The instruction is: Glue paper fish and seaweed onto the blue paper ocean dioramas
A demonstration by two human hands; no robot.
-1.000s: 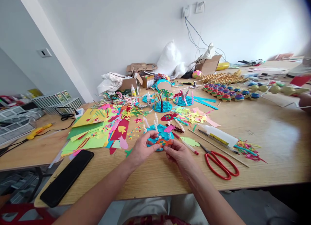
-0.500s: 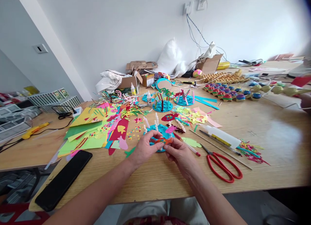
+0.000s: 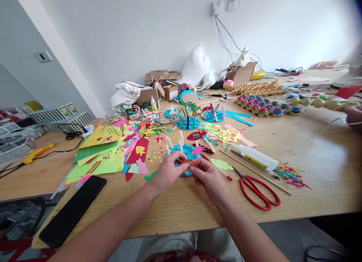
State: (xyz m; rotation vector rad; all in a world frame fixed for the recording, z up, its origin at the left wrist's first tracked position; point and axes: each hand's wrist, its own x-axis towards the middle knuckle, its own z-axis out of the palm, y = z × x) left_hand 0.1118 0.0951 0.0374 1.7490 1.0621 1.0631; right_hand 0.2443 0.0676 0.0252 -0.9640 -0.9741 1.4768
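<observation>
Between my two hands is a small orange paper fish (image 3: 194, 162), mostly covered by fingers. My left hand (image 3: 173, 167) pinches its left end, and my right hand (image 3: 206, 172) grips its right end. Just behind them, partly hidden, sits a blue bumpy disc (image 3: 175, 148) with white twisted pipe cleaners (image 3: 181, 139) standing up from it. A pink dotted paper fish (image 3: 197, 150) is at the disc's right side. To the right of my hands lie a light green paper fish (image 3: 221, 164), a red-tipped pencil (image 3: 226, 174) and red-handled scissors (image 3: 261, 192).
A black phone (image 3: 74, 211) lies at the left front edge. Coloured paper sheets (image 3: 96, 156) spread over the left. A glue bottle (image 3: 258, 157) and a wooden stick (image 3: 254, 171) lie right. Painted egg trays (image 3: 263, 106) stand farther back; another person's hand (image 3: 355, 116) shows at far right.
The orange paper fish has tilted and now shows less of its decorated face. My hands stay close together in nearly the same place. The view has shifted slightly.
</observation>
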